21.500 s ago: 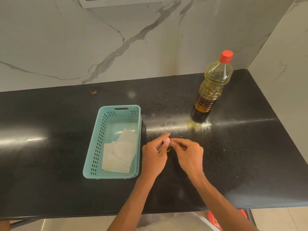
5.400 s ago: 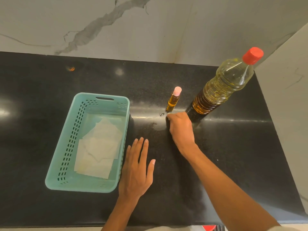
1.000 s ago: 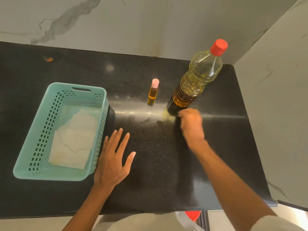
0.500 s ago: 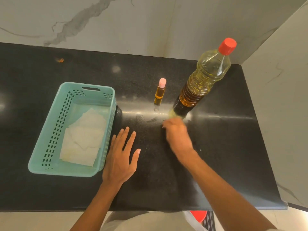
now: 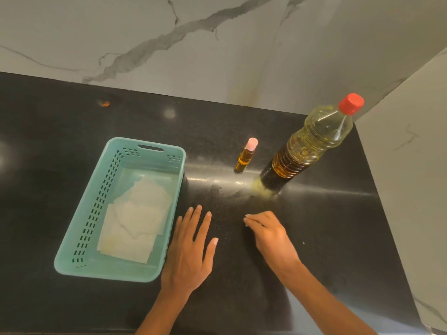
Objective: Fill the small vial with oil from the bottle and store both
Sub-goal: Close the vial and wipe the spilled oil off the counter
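A small vial (image 5: 245, 157) of amber oil with a pink cap stands upright on the black counter (image 5: 326, 226). To its right stands the tall oil bottle (image 5: 307, 146), red cap on. A greasy smear (image 5: 229, 189) lies in front of both. My left hand (image 5: 188, 252) rests flat on the counter with its fingers spread, right of the teal basket (image 5: 101, 268). My right hand (image 5: 268, 233) sits on the counter below the smear, fingers curled down. Nothing shows in it, and its palm side is hidden.
The teal basket holds several white paper sheets (image 5: 135, 221). A marble wall (image 5: 217, 56) runs behind the counter, and a marble side wall (image 5: 416, 165) closes off the right end. The counter's front edge lies just below my forearms.
My right hand has pulled back from the bottle's base toward me and to the left across the smear. My left hand has stayed flat. The view has shifted a little.
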The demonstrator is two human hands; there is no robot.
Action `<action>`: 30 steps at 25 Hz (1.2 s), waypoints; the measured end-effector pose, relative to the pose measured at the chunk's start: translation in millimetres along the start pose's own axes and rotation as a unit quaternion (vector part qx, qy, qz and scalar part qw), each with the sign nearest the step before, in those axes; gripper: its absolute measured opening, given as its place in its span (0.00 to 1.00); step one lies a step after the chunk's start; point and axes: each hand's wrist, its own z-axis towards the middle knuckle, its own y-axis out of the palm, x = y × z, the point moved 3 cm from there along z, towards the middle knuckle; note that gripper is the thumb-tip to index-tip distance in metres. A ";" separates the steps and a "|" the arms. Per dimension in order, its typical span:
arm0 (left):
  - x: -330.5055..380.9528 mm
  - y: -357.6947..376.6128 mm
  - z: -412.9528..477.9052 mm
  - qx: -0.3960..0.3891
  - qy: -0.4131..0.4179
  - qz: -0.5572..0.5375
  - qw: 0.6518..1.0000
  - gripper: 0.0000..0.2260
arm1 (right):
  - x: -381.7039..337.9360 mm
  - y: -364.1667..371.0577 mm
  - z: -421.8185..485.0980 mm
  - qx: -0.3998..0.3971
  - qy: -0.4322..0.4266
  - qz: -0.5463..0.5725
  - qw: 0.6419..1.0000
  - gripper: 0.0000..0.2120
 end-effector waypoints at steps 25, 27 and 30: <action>-1.5 0.8 -2.3 -0.009 -0.018 -0.012 1.000 0.27 | 16.8 -9.5 62.8 -0.028 0.161 -0.059 0.985 0.13; -1.1 1.3 -2.4 -0.011 -0.014 -0.009 1.000 0.27 | 21.1 -5.3 102.4 -0.022 0.229 -0.072 0.971 0.12; -0.5 -0.1 -1.8 -0.018 -0.015 0.000 1.000 0.27 | -44.6 23.4 111.1 -0.057 0.126 -0.021 0.990 0.10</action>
